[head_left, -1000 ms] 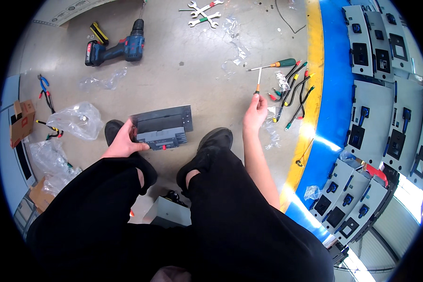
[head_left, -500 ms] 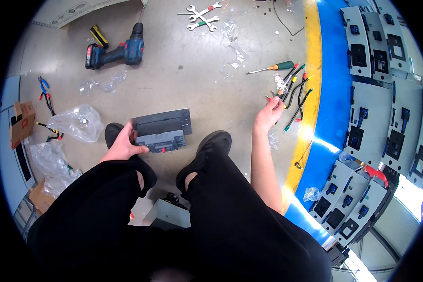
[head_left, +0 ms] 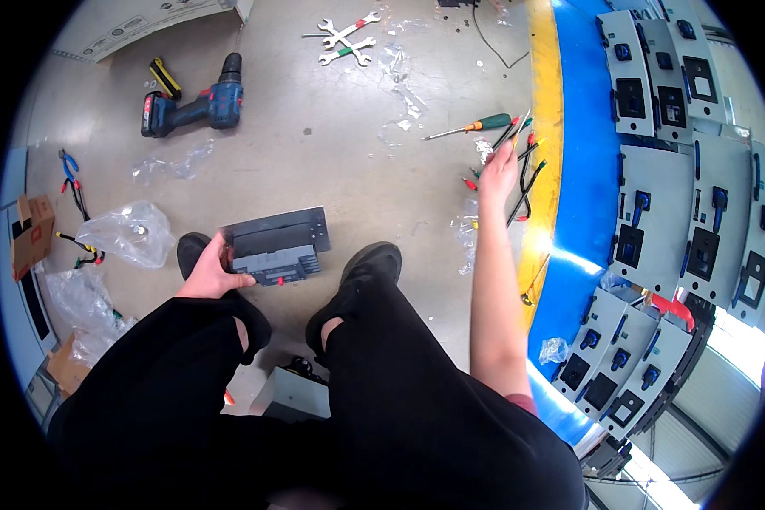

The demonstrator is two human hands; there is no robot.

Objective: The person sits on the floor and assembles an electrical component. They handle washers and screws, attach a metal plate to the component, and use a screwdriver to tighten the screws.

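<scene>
Head view: left hand [head_left: 210, 274] near, grip closed on dark-grey rectangular plastic device [head_left: 280, 262] between black shoes [head_left: 377, 262]; right hand [head_left: 497, 176] farther right, fingers closed round slim silver-shafted tool [head_left: 524, 125] by black cables [head_left: 527, 192].

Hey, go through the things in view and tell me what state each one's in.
Left hand: closed on dark grey module
Dark grey module: gripped at its left end
Right hand: closed on slim tool
Cordless drill: on its side, battery attached
Green-handled screwdriver: lying down
Open-ended wrenches: crossed
Clear plastic bag: crumpled
</scene>
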